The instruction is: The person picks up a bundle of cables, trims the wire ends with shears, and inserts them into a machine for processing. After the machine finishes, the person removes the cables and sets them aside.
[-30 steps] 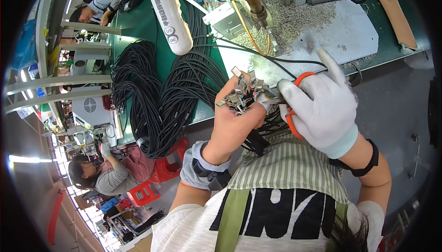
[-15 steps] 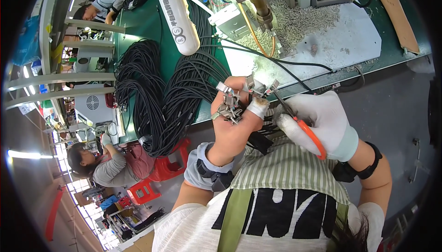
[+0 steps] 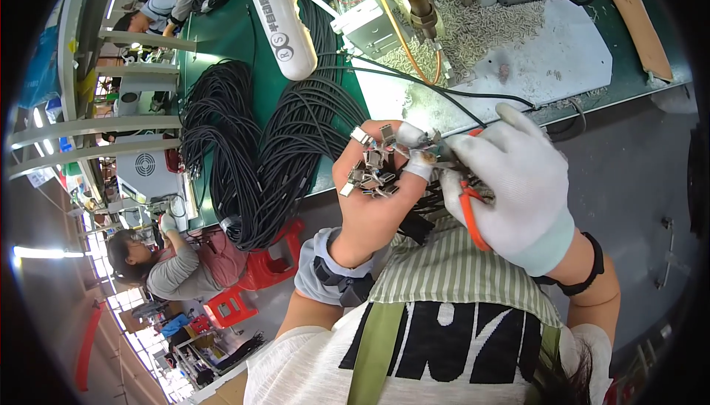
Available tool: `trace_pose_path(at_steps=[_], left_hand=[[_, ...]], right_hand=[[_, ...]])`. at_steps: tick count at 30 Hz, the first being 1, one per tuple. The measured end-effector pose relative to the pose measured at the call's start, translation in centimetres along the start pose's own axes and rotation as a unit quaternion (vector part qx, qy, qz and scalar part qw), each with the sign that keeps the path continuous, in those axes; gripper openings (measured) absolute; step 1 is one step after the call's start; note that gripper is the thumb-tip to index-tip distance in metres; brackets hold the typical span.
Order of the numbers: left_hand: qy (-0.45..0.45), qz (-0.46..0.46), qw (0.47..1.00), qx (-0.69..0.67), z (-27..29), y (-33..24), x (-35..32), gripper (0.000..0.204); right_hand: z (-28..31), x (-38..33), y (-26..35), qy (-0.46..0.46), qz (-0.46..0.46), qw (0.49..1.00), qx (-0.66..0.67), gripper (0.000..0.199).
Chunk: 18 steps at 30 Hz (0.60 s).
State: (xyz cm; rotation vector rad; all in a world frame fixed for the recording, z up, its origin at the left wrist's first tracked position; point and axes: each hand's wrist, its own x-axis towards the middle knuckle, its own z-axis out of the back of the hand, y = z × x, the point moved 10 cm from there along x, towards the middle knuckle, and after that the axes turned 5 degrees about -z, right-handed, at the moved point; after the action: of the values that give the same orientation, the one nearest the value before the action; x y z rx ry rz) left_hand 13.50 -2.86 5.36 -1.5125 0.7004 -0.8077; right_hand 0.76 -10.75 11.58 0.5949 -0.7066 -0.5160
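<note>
My left hand (image 3: 370, 198) is raised in front of my chest, fingers closed around a bunch of black cable ends with small metal connectors (image 3: 372, 172). White tape wraps two of its fingertips. My right hand (image 3: 514, 187), in a white glove, holds an orange-handled cutting tool (image 3: 467, 213) whose tip meets the connectors at the left fingertips. The tool's jaws are hidden between the hands. Black cables (image 3: 414, 220) hang down from the left hand toward my striped apron.
A green workbench (image 3: 244, 57) carries large coils of black cable (image 3: 259, 153), a white cylinder (image 3: 277, 20), a machine with a brass nozzle (image 3: 414, 2), a heap of small metal parts (image 3: 481, 28) and a white sheet (image 3: 547, 57). A seated person (image 3: 174, 268) and red stools (image 3: 251, 279) are at lower left.
My right hand has come back up from beside my chest, bringing the orange tool against the connectors. My left hand stays closed on the bundle, held slightly lower.
</note>
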Motion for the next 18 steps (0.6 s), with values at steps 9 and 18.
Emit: trace_pose_path(at_steps=[9,18], left_hand=[[0.000,0.005,0.999,-0.042,-0.2,-0.1,-0.1,0.028],[0.002,0.022,1.000,-0.006,0.1,0.7,-0.2,0.029]], right_hand=[[-1.6,-0.7,-0.4,0.022,-0.013,1.000,0.015,0.024],[-3.2,-1.5,-1.5,0.100,-0.091,0.983,0.126,0.014]])
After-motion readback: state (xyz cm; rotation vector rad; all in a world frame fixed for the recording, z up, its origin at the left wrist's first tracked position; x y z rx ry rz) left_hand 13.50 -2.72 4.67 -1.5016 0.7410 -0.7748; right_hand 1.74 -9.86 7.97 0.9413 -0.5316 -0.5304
